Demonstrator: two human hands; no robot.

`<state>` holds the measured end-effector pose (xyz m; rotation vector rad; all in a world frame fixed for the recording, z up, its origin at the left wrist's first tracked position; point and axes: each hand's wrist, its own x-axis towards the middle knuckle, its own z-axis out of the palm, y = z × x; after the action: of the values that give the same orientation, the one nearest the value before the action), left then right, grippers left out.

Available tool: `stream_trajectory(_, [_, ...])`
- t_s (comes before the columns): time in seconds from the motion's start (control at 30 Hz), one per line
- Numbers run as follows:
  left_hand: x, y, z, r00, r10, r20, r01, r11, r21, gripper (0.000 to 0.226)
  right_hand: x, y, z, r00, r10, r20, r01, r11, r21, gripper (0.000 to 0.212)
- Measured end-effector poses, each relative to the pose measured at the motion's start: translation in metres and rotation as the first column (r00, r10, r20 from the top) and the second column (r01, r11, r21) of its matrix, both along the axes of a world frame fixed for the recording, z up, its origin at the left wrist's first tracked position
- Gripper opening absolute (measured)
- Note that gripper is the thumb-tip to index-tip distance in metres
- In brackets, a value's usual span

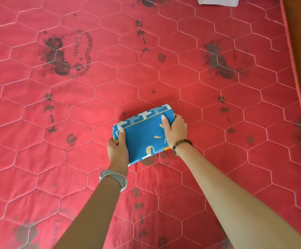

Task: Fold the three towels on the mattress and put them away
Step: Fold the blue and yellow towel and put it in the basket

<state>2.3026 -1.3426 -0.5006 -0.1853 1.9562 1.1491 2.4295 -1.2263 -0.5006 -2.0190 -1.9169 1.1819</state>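
While both hands clasp it from opposite ends, a blue towel (145, 133), folded into a thick, compact rectangle, lies near the middle of a red mattress (74, 114), seen from above; whether it is already lifting off cannot be told. The left hand (118, 150) grips the near-left end, thumb on top, fingers hidden underneath. The right hand (175, 130) grips the far-right end the same way, thumb flat on the cloth. The likely risk is that a loose squeeze lets the soft layers slide and the bundle spring open, since only hand pressure holds the folds. The towel is soft cloth with yellow motifs and a white and pale-blue geometric border. The mattress is quilted in stitched hexagons with faded dark flower prints. A white cloth (218, 0) shows at the far edge, cut off
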Motion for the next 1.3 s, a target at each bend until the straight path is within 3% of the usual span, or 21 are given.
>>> stream_trajectory(0.13, [-0.007, -0.002, 0.008, 0.996, -0.025, -0.084, 0.029, 0.999, 0.038, 0.037, 0.000, 0.006, 0.006, 0.997, -0.034, -0.068, 0.022, 0.985, -0.171, 0.058])
stream_trajectory(0.33, [-0.026, -0.013, 0.053, 0.997, -0.032, -0.073, 0.040, 0.994, 0.104, 0.033, -0.001, -0.010, 0.049, 0.963, -0.097, -0.250, 0.043, 0.976, -0.212, 0.037])
stream_trajectory(0.5, [-0.055, -0.026, 0.114, 0.999, -0.033, -0.035, 0.039, 0.981, 0.192, 0.027, -0.012, -0.024, 0.113, 0.912, -0.152, -0.382, 0.040, 0.957, -0.286, 0.041])
stream_trajectory(0.6, [-0.064, -0.034, 0.157, 0.998, -0.045, -0.033, 0.052, 0.968, 0.244, 0.023, -0.020, -0.038, 0.154, 0.873, -0.186, -0.451, 0.042, 0.950, -0.310, 0.060])
stream_trajectory(0.73, [-0.069, -0.054, 0.221, 0.999, -0.053, 0.012, 0.048, 0.962, 0.271, 0.031, -0.028, -0.057, 0.221, 0.847, -0.183, -0.499, 0.033, 0.955, -0.294, 0.054])
stream_trajectory(0.83, [-0.073, -0.072, 0.266, 0.999, -0.018, 0.045, 0.005, 0.958, 0.286, 0.043, -0.033, -0.072, 0.269, 0.850, -0.169, -0.499, 0.036, 0.963, -0.266, 0.063])
stream_trajectory(1.0, [-0.082, -0.104, 0.338, 0.999, -0.027, 0.024, 0.019, 0.953, 0.301, 0.033, -0.040, -0.100, 0.344, 0.848, -0.103, -0.520, -0.006, 0.979, -0.204, 0.039])
stream_trajectory(1.13, [-0.084, -0.129, 0.380, 1.000, -0.029, -0.012, 0.031, 0.956, 0.293, 0.041, -0.040, -0.121, 0.382, 0.846, -0.048, -0.531, -0.022, 0.992, -0.125, 0.029])
stream_trajectory(1.23, [-0.085, -0.147, 0.404, 0.999, -0.037, -0.034, 0.047, 0.942, 0.333, 0.038, -0.042, -0.136, 0.403, 0.856, -0.018, -0.516, -0.030, 0.996, -0.086, 0.035])
stream_trajectory(1.3, [-0.087, -0.156, 0.416, 0.998, -0.039, -0.043, 0.051, 0.938, 0.344, 0.036, -0.044, -0.145, 0.412, 0.852, -0.014, -0.523, -0.033, 0.996, -0.081, 0.053])
